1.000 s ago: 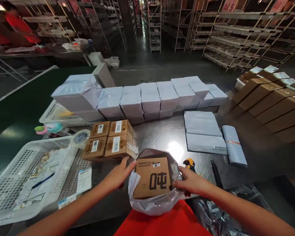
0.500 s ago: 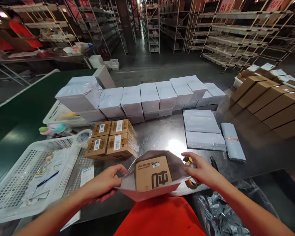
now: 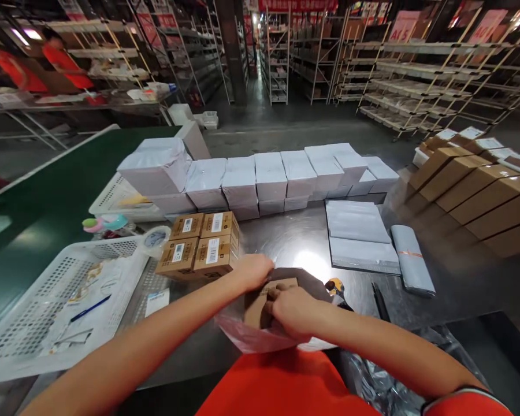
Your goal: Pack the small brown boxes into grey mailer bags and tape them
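Note:
A cardboard box (image 3: 255, 306) with dark print sits inside a pale plastic mailing bag (image 3: 247, 338), whose mouth gapes towards me at the table's near edge. My left hand (image 3: 255, 271) is closed at the bag's far left rim, its fingertips partly hidden. Reaching into the bag's mouth, my right hand (image 3: 292, 309) has its fingers bent against the box and covers much of its top. Just right of the bag lies a yellow and black tape roll or dispenser (image 3: 335, 286), partly hidden by my right arm.
Brown boxes (image 3: 195, 245) stand left of the bag, beside a white basket (image 3: 65, 254) holding papers and a blue pen. White-wrapped packs (image 3: 271, 176) line the back. Flat mailing bags (image 3: 361, 234), a rolled bundle (image 3: 412, 260) and a black pen (image 3: 380, 301) lie right. Cartons (image 3: 472, 185) stand far right.
My left hand has moved right and up to the bag's far rim. My right hand has left the right rim and gone left into the bag, onto the box. The view has shifted slightly.

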Demonstrator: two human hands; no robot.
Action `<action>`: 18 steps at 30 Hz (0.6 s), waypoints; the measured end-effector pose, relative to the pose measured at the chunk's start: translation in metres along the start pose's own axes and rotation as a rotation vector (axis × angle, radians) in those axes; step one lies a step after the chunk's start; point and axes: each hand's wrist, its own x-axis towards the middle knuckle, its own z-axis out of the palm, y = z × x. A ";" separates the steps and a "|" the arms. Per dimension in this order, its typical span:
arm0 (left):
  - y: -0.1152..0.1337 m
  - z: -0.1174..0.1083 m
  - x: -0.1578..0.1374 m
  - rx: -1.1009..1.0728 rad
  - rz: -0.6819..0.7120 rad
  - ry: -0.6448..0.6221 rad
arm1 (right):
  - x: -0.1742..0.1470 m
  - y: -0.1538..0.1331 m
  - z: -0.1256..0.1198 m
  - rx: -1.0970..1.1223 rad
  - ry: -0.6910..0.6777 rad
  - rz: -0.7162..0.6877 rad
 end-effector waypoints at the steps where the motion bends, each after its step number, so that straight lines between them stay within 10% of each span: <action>1: 0.002 0.003 0.002 0.005 0.020 -0.005 | 0.002 -0.002 0.004 -0.016 -0.048 -0.008; 12: -0.002 0.033 -0.028 -0.010 0.257 0.005 | -0.014 0.002 -0.013 0.104 -0.146 -0.035; 18: -0.015 0.054 -0.030 -0.192 0.405 0.043 | -0.021 0.027 -0.032 0.046 0.241 0.232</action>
